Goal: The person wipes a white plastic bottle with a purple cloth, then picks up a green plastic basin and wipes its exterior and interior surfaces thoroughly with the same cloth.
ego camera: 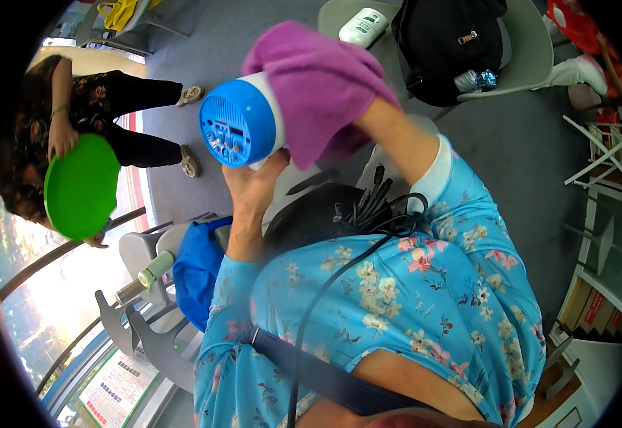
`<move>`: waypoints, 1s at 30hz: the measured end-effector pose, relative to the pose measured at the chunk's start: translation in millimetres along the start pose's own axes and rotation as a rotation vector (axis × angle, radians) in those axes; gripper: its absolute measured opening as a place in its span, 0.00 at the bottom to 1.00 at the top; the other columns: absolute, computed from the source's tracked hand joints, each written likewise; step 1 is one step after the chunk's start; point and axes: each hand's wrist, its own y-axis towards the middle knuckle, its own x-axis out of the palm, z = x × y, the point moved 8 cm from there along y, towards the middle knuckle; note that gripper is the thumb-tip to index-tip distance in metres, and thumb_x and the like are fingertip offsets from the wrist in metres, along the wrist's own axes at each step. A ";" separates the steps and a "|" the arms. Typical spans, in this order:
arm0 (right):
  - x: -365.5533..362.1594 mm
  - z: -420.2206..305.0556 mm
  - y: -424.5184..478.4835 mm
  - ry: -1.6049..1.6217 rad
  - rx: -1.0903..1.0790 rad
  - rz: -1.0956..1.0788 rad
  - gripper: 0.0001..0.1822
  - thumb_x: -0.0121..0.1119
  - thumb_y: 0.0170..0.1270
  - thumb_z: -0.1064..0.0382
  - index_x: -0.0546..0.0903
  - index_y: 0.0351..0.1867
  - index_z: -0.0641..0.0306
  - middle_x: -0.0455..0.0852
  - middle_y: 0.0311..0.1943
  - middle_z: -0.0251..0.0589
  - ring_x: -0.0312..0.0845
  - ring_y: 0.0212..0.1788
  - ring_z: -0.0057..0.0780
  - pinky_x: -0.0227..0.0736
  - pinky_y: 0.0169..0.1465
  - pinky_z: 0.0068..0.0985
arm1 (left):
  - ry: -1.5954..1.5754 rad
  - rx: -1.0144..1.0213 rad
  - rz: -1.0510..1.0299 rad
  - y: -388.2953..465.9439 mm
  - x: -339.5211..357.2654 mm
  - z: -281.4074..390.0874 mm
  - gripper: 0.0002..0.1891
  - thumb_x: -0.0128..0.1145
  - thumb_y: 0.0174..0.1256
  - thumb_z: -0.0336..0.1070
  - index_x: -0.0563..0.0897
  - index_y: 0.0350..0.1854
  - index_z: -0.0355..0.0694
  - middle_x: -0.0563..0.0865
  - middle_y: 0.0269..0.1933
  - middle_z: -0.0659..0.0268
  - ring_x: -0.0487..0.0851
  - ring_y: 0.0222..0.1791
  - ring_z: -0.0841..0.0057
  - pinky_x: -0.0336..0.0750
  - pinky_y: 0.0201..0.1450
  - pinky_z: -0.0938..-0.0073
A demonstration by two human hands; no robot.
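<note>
My left hand (257, 179) grips the underside of a blue-and-white device (238, 123), probably a megaphone, with a grille and several small knobs on its blue end. A purple cloth (321, 80) drapes over the device's other end. My right forearm reaches into this cloth from the right; the cloth hides my right hand, so its fingers cannot be made out. Below the hands, a black bag (311, 211) lies before my body, with several black cables (377, 200) on it.
At the left a person (70, 112) holds a green round plate-like object (81, 187). Ahead, chairs (530, 48) carry a black backpack (444, 43) and a white bottle (364, 27). A blue bag (198, 273) and a pale green cylinder (156, 267) are at the left. Folding racks stand right.
</note>
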 end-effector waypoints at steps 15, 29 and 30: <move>-21.0 -45.5 -8.1 0.007 0.008 -0.022 0.36 0.69 0.21 0.57 0.78 0.44 0.62 0.78 0.42 0.46 0.74 0.46 0.41 0.68 0.52 0.31 | -0.339 -0.088 0.076 2.8 5.0 -12.3 0.26 0.64 0.40 0.20 0.75 0.48 0.32 0.83 0.34 0.59 0.83 0.31 0.72 0.79 0.31 0.76; -57.5 19.1 2.3 -0.297 0.157 -0.021 0.32 0.64 0.36 0.58 0.75 0.50 0.60 0.75 0.48 0.46 0.71 0.51 0.38 0.66 0.56 0.29 | 0.602 0.652 -0.339 -1.9 13.2 39.2 0.35 0.69 0.34 0.35 0.76 0.54 0.39 0.85 0.30 0.58 0.84 0.28 0.65 0.76 0.32 0.70; -53.4 9.1 0.7 -0.266 0.115 -0.031 0.32 0.64 0.37 0.58 0.74 0.50 0.60 0.75 0.49 0.46 0.71 0.51 0.38 0.65 0.56 0.29 | 0.604 0.634 -0.362 -2.7 17.1 38.6 0.34 0.68 0.34 0.34 0.77 0.53 0.39 0.85 0.29 0.59 0.84 0.27 0.65 0.76 0.32 0.70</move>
